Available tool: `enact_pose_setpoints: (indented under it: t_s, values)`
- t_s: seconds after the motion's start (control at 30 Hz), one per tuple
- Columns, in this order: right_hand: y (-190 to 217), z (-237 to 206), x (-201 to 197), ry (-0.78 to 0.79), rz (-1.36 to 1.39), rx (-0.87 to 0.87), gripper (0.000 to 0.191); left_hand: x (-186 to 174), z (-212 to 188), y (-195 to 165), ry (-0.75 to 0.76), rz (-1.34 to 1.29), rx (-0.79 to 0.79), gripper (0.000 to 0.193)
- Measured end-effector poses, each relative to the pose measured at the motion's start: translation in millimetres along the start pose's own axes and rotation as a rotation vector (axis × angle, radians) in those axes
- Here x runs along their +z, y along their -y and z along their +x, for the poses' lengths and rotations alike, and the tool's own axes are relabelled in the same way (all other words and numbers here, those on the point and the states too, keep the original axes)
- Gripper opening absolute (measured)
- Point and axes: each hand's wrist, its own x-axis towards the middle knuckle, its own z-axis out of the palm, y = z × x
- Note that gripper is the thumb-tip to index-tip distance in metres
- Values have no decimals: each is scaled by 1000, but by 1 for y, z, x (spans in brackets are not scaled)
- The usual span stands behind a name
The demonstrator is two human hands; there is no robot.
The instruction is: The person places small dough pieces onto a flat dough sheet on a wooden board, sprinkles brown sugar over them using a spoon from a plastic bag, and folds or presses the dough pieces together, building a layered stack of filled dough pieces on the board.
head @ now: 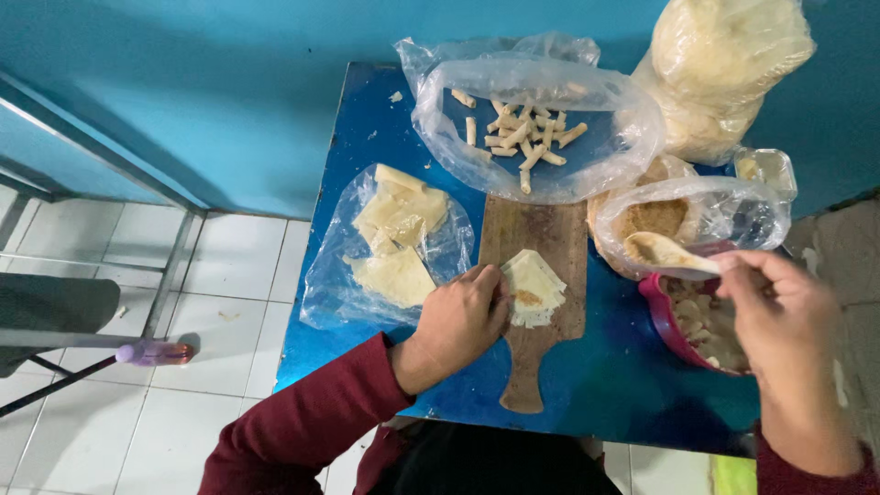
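Stack of pale square wrappers (533, 289), flat on wooden board, brown filling dab at centre, corner toward near edge. Pale spoon (665, 251), bowl leftward, tilted over bag of brown crumbs.

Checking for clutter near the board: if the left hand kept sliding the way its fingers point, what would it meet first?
The left hand points right, so it would press further into the stack of thin wrappers on the wooden board, which its fingertips already touch.
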Motion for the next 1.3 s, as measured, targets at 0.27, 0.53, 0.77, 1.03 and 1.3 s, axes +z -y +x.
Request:
enact_pose_setpoints:
  t_s: [0.27, 0.53, 0.77, 1.03, 1.3]
  values:
    - [66, -57, 62, 119, -186, -594, 10, -2, 0, -2, -57, -42, 29, 21]
    - [64, -64, 51, 3, -468, -1018, 15, -2, 1, -3, -57, -59, 61, 21]
    - [31, -24, -8, -270, -872, -703, 10, -2, 1, -7, -71, -74, 103, 17]
    - [65, 2, 26, -424, -1200, -712, 28, 0, 5, -10, 9, -278, 117, 15]
    - [71, -42, 101, 337, -460, -614, 17, 2, 5, -8, -3, -253, 183, 19]
